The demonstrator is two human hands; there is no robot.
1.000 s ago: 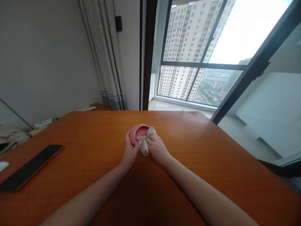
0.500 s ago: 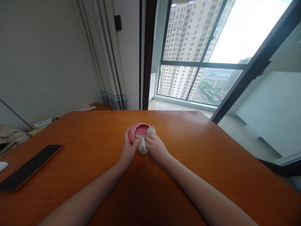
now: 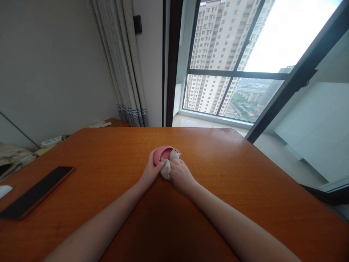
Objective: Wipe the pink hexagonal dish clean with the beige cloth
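Note:
A pink, rounded, hollow object (image 3: pixel 157 154) sits above the wooden table, its opening facing up and toward me. My left hand (image 3: pixel 149 170) grips its left side, fingers behind it and thumb along the near edge. A pale grey cloth (image 3: pixel 165 171) is bunched against the near and right side of the pink object, partly over its rim. My right hand (image 3: pixel 182 174) is closed on the cloth and presses it there. The exact kind of the pink object cannot be made out, and its underside is hidden.
The brown wooden table (image 3: pixel 117 145) spreads around both arms. A long black flat pad (image 3: pixel 38 193) lies at the left, with part of a white object (image 3: pixel 4 190) beside it. Beyond the table's left edge are a power strip (image 3: pixel 53 141) and fabric (image 3: pixel 15 156).
Both hands, with the pink object and the cloth, have shifted slightly right and nearer. The cloth's folds have changed, with a small tip now sticking out at the right.

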